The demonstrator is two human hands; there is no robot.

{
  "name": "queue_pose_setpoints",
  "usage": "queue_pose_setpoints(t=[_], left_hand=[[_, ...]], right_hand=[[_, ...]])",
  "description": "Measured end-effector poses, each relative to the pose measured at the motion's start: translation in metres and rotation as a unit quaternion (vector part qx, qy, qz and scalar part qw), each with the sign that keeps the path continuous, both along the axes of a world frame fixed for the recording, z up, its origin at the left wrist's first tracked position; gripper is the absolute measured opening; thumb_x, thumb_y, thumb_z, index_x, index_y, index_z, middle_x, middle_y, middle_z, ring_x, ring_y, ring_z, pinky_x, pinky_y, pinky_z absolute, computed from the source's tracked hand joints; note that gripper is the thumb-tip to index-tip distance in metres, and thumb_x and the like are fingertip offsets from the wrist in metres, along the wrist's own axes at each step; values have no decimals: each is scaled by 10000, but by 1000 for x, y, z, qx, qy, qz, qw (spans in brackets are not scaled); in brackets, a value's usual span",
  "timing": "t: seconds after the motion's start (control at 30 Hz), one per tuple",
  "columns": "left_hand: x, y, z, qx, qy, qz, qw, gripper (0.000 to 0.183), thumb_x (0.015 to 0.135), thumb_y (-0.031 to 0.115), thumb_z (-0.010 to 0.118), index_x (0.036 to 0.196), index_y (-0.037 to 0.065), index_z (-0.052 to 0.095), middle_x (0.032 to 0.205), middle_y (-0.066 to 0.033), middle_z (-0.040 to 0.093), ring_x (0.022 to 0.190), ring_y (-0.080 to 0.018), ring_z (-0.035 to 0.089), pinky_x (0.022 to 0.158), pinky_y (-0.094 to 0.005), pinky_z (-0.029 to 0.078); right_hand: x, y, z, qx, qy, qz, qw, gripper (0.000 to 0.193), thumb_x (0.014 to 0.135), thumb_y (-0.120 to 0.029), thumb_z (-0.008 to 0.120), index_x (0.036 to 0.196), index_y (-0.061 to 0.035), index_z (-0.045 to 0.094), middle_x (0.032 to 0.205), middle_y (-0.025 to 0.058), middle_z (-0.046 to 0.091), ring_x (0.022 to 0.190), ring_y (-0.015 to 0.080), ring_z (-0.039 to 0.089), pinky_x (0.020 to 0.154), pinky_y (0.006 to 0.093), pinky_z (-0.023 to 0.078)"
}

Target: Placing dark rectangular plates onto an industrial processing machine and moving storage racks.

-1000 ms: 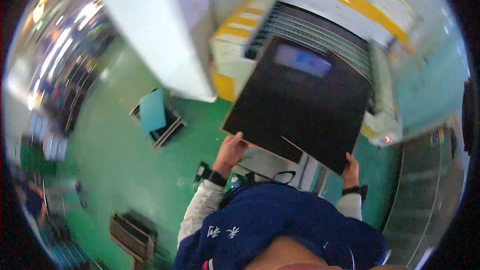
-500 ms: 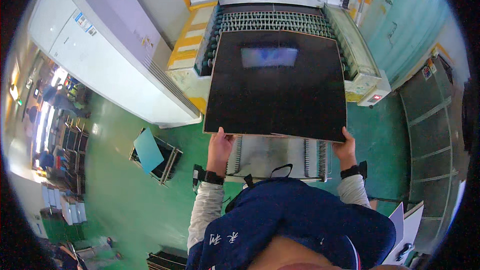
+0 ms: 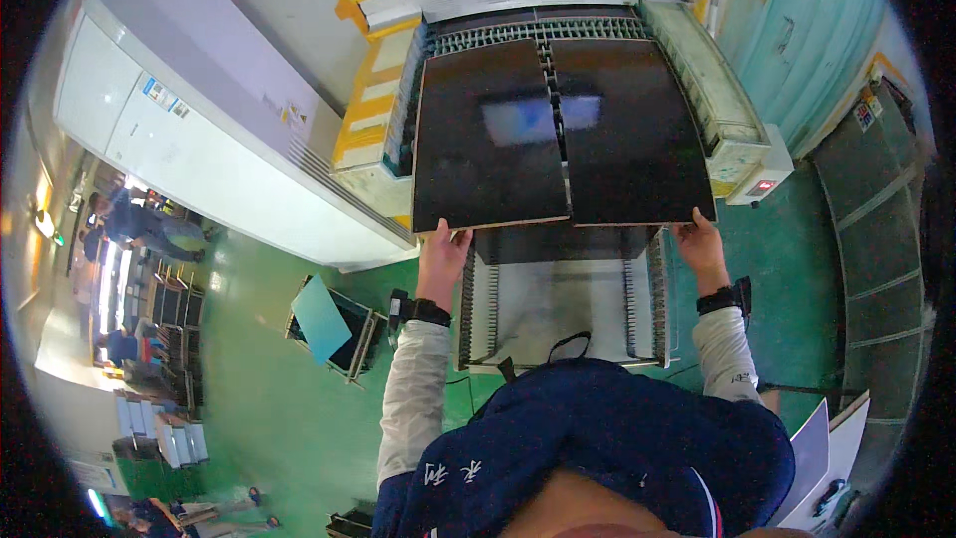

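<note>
Two glossy black panels lie side by side on the roller conveyor (image 3: 498, 36), with a narrow gap between them through which rollers show. My left hand (image 3: 441, 259) grips the near edge of the left panel (image 3: 488, 174), thumb on top and fingers below. At the near right corner of the right panel (image 3: 642, 169), my right hand (image 3: 703, 251) holds on in the same way. Both panels reflect a bright patch of light. Below their near edges stands a slotted rack (image 3: 658, 309) with a dark panel in its far part.
White cabinet (image 3: 219, 154) at left; a small cart (image 3: 363, 347) with a teal sheet nearby. Pale side rails (image 3: 717, 90) flank the conveyor, with a control box (image 3: 765, 179) at right. Dark framed panels (image 3: 881, 249) stand far right. Other people (image 3: 149, 224) are far left.
Both panels have moved farther onto the conveyor, and my hands have moved forward with them. The gap between the panels has opened. More of the rack shows below.
</note>
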State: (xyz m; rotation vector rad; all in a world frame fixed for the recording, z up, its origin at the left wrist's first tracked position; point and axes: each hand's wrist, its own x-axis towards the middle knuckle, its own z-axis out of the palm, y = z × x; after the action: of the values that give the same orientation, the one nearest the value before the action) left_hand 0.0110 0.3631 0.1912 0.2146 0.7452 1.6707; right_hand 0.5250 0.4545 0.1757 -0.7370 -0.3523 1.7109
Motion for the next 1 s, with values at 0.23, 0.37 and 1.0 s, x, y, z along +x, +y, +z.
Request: queue_pose_setpoints(t=[0.23, 0.37, 1.0], left_hand=[[-16, 32, 9, 18, 60, -3, 998, 209, 968, 174, 552, 1150, 71, 543, 1124, -50, 596, 1019, -206, 567, 924, -373, 492], [-16, 50, 17, 39, 80, -25, 996, 174, 960, 131, 555, 1115, 52, 554, 1119, -78, 603, 1041, -218, 572, 943, -374, 491], [-16, 70, 23, 27, 47, -4, 999, 102, 922, 107, 602, 946, 10, 582, 983, -112, 622, 969, -262, 597, 934, -407, 506]], right_hand=[[-16, 36, 5, 21, -24, -5, 999, 167, 927, -199, 621, 936, -34, 606, 873, 75, 626, 836, 198, 606, 790, 347, 528], [-25, 56, 16, -14, -19, -54, 998, 174, 934, -203, 612, 936, -28, 607, 883, 78, 632, 832, 198, 608, 791, 347, 527], [-46, 80, 28, -26, -56, 3, 998, 164, 912, -180, 627, 837, -41, 582, 834, 103, 641, 838, 247, 653, 771, 350, 561]])
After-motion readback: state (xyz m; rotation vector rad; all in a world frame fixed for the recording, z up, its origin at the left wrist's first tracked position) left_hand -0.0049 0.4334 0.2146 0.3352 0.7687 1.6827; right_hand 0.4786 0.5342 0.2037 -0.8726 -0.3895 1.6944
